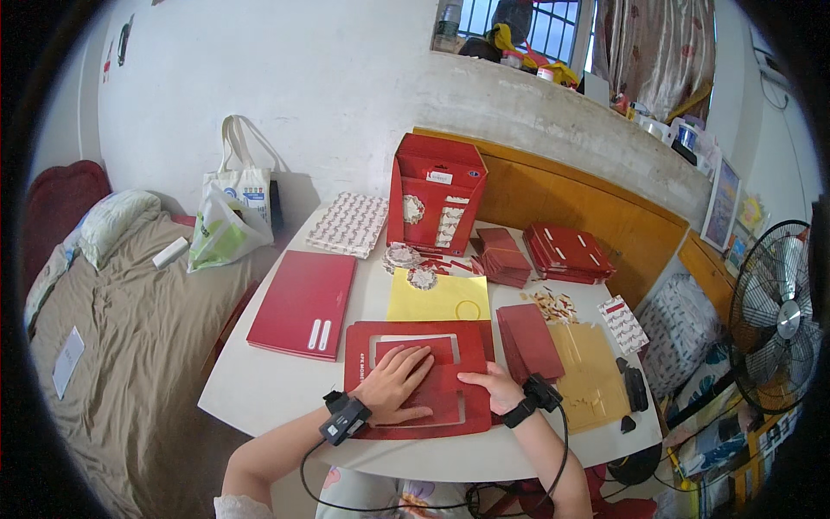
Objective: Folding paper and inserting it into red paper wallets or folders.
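Observation:
A red die-cut cardboard sheet (474, 346) with printed white lettering along its left side lies near the front edge of the table. My left hand (396, 386) lies flat on its middle, fingers stretched out over the red panels. At the sheet's right edge my right hand (494, 388) pinches it, thumb on top and the other fingers partly hidden. More red card shows beneath this edge. Just beyond lies a yellow sheet (432, 298) with a rubber band (468, 310) on it. Right of my right hand is a stack of plain red cards (527, 340).
Red folders (301, 303) and patterned white sheets (348, 223) lie at left. A red display box (438, 192) stands behind, beside red stacks (566, 252). Card scraps (553, 305), a tan board (590, 372) and a black tool (635, 389) are at right, with a fan (787, 317) beyond.

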A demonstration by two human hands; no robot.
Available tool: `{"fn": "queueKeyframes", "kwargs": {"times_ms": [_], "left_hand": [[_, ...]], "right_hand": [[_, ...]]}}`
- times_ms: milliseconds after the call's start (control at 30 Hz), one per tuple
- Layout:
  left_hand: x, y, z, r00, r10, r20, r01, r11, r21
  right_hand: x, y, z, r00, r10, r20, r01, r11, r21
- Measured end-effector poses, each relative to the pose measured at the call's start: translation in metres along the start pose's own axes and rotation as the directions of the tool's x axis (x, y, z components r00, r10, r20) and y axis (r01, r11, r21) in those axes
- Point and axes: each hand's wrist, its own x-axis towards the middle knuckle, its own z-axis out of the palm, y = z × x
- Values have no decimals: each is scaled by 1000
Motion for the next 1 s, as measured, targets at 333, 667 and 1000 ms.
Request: {"fn": "queueKeyframes", "kwargs": {"times_ms": [333, 667, 1000], "left_hand": [[1, -1, 4, 1000, 6, 3, -5, 995, -102], [1, -2, 3, 1000, -7, 11, 7, 1000, -7], [7, 0, 0, 999, -3, -35, 4, 999, 51]], "right_hand": [[-4, -2, 7, 995, 62, 77, -66, 997, 50], [1, 3, 6, 997, -6, 81, 4, 1000, 24], [-2, -1, 9, 999, 11, 36, -12, 999, 31]]}}
